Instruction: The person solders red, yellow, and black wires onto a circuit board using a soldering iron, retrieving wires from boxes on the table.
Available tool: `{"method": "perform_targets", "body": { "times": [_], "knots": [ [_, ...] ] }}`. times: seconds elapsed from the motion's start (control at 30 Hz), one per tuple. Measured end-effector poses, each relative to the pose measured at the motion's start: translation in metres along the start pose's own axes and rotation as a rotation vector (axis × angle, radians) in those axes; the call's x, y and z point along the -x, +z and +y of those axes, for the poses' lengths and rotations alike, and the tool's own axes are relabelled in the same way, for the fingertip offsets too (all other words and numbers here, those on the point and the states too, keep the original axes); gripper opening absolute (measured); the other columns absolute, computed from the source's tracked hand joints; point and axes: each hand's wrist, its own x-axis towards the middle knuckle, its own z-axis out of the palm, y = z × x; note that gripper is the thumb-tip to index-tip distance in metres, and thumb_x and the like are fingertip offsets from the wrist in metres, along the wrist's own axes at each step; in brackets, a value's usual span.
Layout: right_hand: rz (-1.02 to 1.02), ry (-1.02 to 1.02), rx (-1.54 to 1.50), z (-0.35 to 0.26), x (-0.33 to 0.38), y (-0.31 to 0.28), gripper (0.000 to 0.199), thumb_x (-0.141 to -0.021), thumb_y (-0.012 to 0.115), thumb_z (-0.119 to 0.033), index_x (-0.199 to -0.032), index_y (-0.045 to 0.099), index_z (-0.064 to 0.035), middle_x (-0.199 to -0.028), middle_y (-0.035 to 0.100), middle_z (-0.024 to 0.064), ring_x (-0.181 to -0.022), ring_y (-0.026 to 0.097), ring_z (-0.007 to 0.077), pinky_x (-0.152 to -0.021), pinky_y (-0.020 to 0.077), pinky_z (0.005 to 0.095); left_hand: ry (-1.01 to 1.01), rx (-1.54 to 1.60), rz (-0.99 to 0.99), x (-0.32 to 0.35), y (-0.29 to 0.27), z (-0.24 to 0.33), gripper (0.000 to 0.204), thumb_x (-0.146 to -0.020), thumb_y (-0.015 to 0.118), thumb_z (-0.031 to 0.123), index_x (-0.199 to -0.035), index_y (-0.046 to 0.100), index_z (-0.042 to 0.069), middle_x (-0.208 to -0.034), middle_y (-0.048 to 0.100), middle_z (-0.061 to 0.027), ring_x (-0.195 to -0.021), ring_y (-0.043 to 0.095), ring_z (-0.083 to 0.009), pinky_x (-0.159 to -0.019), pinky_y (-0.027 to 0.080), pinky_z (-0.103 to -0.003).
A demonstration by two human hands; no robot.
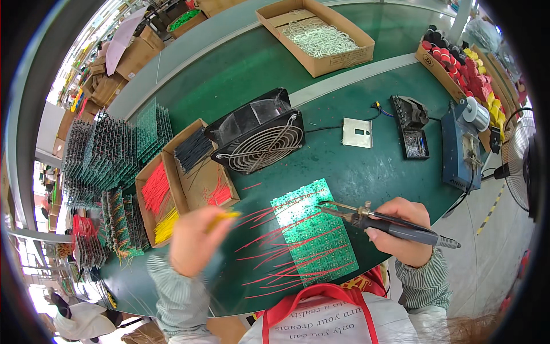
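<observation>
My right hand point(404, 228) is wrapped round a dark soldering iron point(411, 231) with a thin feed tube fixed along it. Its tip rests at the upper part of a green circuit board panel point(338, 252); contact is too small to confirm. Rows of red wires point(269, 258) run across the panel and stick out past its left edge. Somewhat blurred, my left hand point(197, 238) is closed on yellow wires point(228, 215) between thumb and fingers, left of the panel and close to the divided cardboard box point(229, 202).
Yellow, red and black wires fill the box. Behind it stands a black fan point(260, 137); stacked circuit boards point(106, 152) are at left. To the right lie a metal plate point(357, 133), a black iron stand point(412, 129) and a blue soldering station point(461, 146) with a solder spool point(475, 113).
</observation>
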Motion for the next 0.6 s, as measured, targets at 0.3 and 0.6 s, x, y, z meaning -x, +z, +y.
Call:
{"method": "perform_targets", "body": {
  "times": [0.3, 0.6],
  "knots": [
    [-0.07, -0.043, -0.01, -0.006, -0.013, 0.017, 0.017, -0.074, 0.073, -0.01, -0.083, 0.061, -0.0015, -0.064, 0.062, 0.0029, -0.055, 0.056, 0.0057, -0.05, 0.0422, 0.0212, 0.256, 0.008, -0.101, -0.03, 0.061, 0.003, 0.016, -0.076, 0.068, 0.011, -0.086, 0.062, 0.0, -0.076, 0.059, -0.012, -0.066, 0.058, -0.0277, -0.059, 0.046, -0.034],
    [-0.09, 0.014, -0.031, -0.003, -0.025, 0.025, 0.018, -0.073, 0.071, -0.012, -0.081, 0.059, -0.0011, -0.064, 0.062, 0.0042, -0.055, 0.058, 0.0075, -0.051, 0.0448, 0.0228, 0.136, 0.203, -0.122, -0.032, 0.064, 0.001, 0.017, -0.079, 0.069, 0.013, -0.085, 0.062, -0.002, -0.074, 0.058, -0.0117, -0.065, 0.056, -0.0234, -0.059, 0.043, -0.032]
  ]
}}
